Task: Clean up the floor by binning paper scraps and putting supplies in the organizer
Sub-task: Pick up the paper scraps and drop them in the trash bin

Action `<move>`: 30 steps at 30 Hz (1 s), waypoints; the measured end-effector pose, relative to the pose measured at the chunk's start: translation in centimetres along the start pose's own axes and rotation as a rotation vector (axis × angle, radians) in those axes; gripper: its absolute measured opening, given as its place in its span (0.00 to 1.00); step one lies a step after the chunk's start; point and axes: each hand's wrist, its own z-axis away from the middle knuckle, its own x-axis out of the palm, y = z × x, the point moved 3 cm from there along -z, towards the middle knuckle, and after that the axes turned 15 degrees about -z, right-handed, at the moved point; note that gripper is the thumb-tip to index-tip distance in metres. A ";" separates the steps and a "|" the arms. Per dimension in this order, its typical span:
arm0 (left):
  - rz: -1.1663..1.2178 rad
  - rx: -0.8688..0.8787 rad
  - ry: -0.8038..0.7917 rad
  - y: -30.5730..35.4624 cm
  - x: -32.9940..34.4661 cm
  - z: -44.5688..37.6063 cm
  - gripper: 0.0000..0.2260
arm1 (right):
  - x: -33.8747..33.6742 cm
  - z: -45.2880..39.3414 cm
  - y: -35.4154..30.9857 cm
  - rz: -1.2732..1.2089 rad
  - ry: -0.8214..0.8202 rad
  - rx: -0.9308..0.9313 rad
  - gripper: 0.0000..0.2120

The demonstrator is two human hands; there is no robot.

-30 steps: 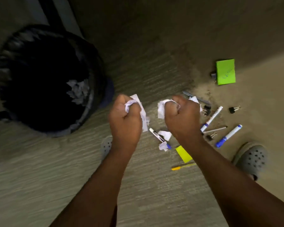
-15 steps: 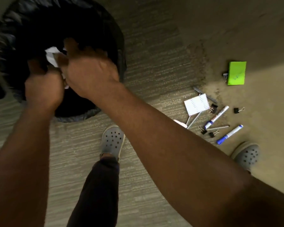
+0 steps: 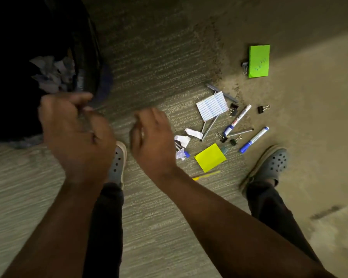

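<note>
Left hand (image 3: 76,133) up beside the bin (image 3: 88,63), fingers loosely bent, blurry, but seems to hold nothing. Right hand (image 3: 153,141) next to it, over the carpet (image 3: 149,57), fingers soft and half bent, empty too. Inside the bin, a heap of crumpled paper (image 3: 52,75). More to pick up on the floor, just to the right of the right hand: small white paper scraps (image 3: 182,140), lying close together. Very light, soft and thin — easy to tear, easy to drop. Best to pinch each one from the top with finger and thumb, or scoop a few into the palm and squeeze them into a ball. Near them, a lined sheet (image 3: 212,106), flat on the carpet, so hard to get under; probably better to lift by a corner. Then the supplies. Two markers (image 3: 237,120) with blue ends, round and smooth, likely to roll — hold around the middle. Little black binder clips (image 3: 262,109), hard and tiny; grab by the wire loops. Yellow sticky pad (image 3: 209,157) and green sticky pad (image 3: 258,61), flat and a bit stiff; take by an edge. No organizer anywhere in view.
</note>
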 end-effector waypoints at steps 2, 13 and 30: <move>0.071 0.100 -0.069 3.6 2.2 3.1 0.06 | -2.7 2.5 6.5 0.099 -0.002 0.211 0.10; -0.333 0.421 -0.835 7.5 24.1 13.8 0.18 | -6.6 3.3 26.4 0.578 -0.383 0.263 0.12; 0.157 0.154 -0.672 6.0 23.3 11.2 0.11 | -9.3 6.8 25.2 0.210 -0.077 0.393 0.12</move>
